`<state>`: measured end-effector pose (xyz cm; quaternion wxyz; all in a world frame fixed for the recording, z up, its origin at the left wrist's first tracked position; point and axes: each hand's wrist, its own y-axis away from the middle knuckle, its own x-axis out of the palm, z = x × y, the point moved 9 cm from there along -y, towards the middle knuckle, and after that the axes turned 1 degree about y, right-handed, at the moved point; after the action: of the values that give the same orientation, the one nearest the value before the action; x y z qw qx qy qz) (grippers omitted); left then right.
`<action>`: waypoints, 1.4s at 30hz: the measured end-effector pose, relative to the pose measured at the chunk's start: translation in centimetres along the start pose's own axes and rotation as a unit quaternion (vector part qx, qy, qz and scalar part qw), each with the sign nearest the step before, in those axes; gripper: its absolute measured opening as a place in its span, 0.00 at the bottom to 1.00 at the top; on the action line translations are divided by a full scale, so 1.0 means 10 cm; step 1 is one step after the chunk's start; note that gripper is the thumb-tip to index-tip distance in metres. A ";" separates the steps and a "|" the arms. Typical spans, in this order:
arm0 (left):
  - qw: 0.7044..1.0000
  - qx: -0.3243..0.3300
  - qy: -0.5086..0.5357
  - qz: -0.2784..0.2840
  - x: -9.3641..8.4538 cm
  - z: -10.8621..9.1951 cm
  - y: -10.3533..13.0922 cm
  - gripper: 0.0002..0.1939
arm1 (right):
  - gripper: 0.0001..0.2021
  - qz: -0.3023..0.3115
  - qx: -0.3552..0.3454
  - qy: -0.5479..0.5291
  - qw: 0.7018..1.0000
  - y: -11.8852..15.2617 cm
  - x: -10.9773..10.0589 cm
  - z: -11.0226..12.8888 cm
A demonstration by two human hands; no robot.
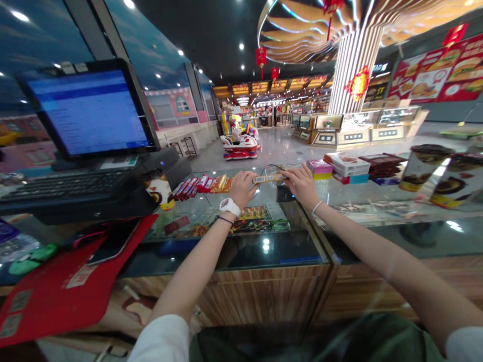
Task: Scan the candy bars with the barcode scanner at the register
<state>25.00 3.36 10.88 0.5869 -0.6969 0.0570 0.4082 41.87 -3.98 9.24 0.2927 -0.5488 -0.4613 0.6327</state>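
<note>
Above the glass counter (264, 241), both my hands hold a slim, flat package (268, 178) with a barcode on its narrow edge; its exact kind does not show. My left hand (242, 188), with a white watch on the wrist, is closed on its left end. Closed on the right end is my right hand (303, 187). Left of my left hand lies a row of red and orange wrapped snack bars (199, 186). Pink and yellow boxes (320, 168) sit just right of my right hand.
At the left stand a monitor (90, 113) and a keyboard (68, 183), with a phone (115, 241) on a red mat (71, 291). White boxes (349, 165), dark red packets (387, 166) and printed tubs (424, 168) line the counter's right side. A patterned cup (158, 190) stands beside the keyboard.
</note>
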 end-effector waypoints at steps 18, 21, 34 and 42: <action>0.997 -0.028 0.067 -0.038 -0.02 0.13 0.03 0.08 | 0.19 0.044 -0.032 -0.019 0.998 -0.05 0.02 -0.03; 0.996 -0.052 0.060 -0.045 -0.06 0.22 0.03 0.07 | 0.21 0.028 0.010 -0.036 0.999 -0.05 -0.05 -0.29; 0.994 -0.107 0.004 -0.027 -0.02 0.50 0.08 0.06 | 0.38 0.210 -0.002 -0.145 0.967 0.36 0.53 -0.83; 0.994 -0.110 -0.004 -0.017 0.03 0.54 0.11 0.05 | 0.40 0.270 -0.017 -0.192 0.943 0.48 0.75 -0.75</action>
<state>21.93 7.80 9.97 0.5138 -0.7563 -0.0027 0.4049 48.08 2.61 1.93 0.0068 -0.5255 -0.3544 0.7734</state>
